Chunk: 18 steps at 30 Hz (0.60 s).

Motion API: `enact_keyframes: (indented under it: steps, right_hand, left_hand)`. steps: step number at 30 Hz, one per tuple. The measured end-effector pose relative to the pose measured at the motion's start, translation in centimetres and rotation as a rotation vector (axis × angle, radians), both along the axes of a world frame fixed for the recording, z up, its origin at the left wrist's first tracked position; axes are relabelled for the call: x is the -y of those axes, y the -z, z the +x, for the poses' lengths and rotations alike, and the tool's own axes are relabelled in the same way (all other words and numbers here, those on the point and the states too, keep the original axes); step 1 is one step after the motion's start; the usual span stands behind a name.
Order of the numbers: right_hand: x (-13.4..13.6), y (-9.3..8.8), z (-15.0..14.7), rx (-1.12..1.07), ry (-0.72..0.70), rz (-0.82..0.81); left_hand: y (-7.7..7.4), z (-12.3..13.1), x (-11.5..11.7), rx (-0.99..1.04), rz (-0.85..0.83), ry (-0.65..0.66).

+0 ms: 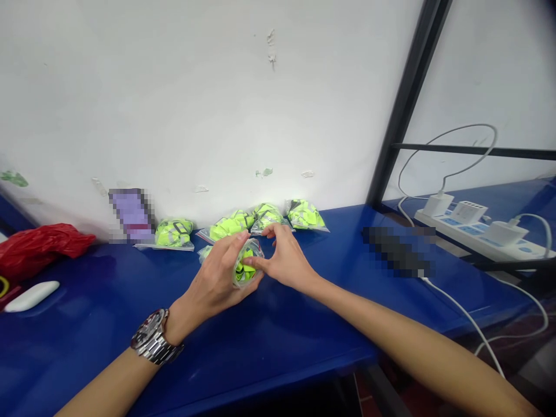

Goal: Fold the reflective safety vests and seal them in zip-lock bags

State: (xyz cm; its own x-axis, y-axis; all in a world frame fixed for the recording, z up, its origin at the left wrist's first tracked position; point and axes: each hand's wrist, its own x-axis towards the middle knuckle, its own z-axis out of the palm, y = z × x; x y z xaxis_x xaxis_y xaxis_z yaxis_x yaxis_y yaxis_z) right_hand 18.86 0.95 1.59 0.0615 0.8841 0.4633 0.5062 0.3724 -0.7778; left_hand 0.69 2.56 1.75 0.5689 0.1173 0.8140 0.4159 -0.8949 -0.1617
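Note:
My left hand (219,272), with a metal watch (154,336) on the wrist, is wrapped round a clear plastic bag (238,279). Its mouth faces me, and bright yellow-green fabric with grey and dark parts (247,265) shows inside. At the right side of the bag's mouth is my right hand (284,258): its thumb reaches into the opening and touches the fabric, while its fingers curl beyond the rim. Whether those fingers grip the bag is unclear. Behind my hands, along the wall, lie several filled clear bags of the same fabric, such as the rightmost bag (305,215).
A pixelated phone (134,215) leans on the wall. At the left of the blue table (304,347) lie a red plastic bag (39,249) and a white case (32,296). On the right are a dark pixelated device (397,249), a cable (463,315) and a power strip (473,231).

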Motion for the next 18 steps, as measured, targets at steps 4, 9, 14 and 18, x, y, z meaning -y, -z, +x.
enact_keyframes:
  steps: [4,9,14,18]
  right_hand:
    - [-0.8,0.8,0.4,-0.236,-0.364,-0.374]
    - [-0.7,1.0,0.1,-0.176,-0.373,-0.406]
    - [-0.2,0.6,-0.2,0.201,-0.146,-0.206]
    - [-0.9,0.4,0.3,0.152,-0.212,-0.183]
  left_hand:
    - [0.0,0.2,0.4,-0.008,0.007,0.027]
    - [-0.1,1.1,1.5,-0.065,0.067,0.066]
    - [0.0,1.5,2.2,-0.167,0.123,0.095]
    - [-0.5,1.5,2.1,-0.095,0.112,-0.014]
